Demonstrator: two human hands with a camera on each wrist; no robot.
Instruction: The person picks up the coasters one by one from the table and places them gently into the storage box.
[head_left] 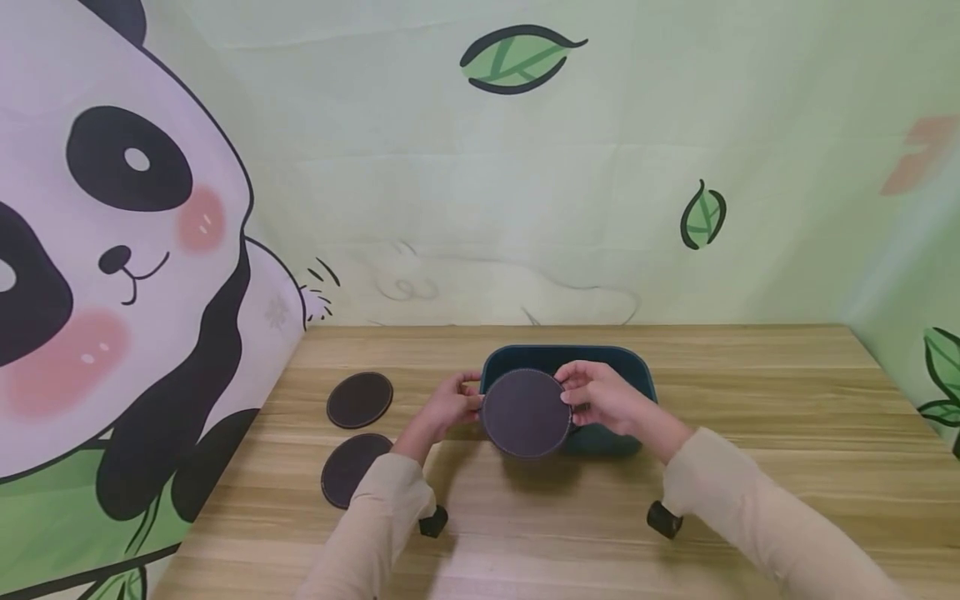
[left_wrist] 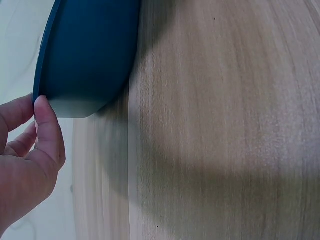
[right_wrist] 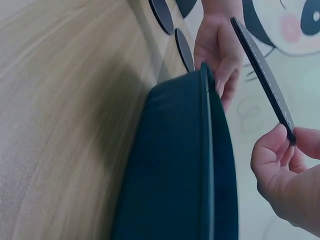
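A dark round coaster (head_left: 527, 414) with a stitched edge is pinched between the thumb and fingers of my right hand (head_left: 606, 398). It hangs over the front left part of a dark teal storage bin (head_left: 609, 442), its face turned towards the head camera. In the right wrist view the coaster (right_wrist: 264, 77) appears edge-on, apart from the bin's rim (right_wrist: 205, 140). My left hand (head_left: 450, 406) grips the left end of the bin's rim, thumb on the outer wall (left_wrist: 90, 60) in the left wrist view. The bin's floor is mostly hidden behind the coaster and right hand.
Two more dark round coasters lie on the wooden table (head_left: 540, 533) to the left, one farther back (head_left: 360, 400) and one nearer (head_left: 351, 468), partly behind the left sleeve (head_left: 378, 508). A printed cloth wall (head_left: 420, 183) with a panda rises behind the table.
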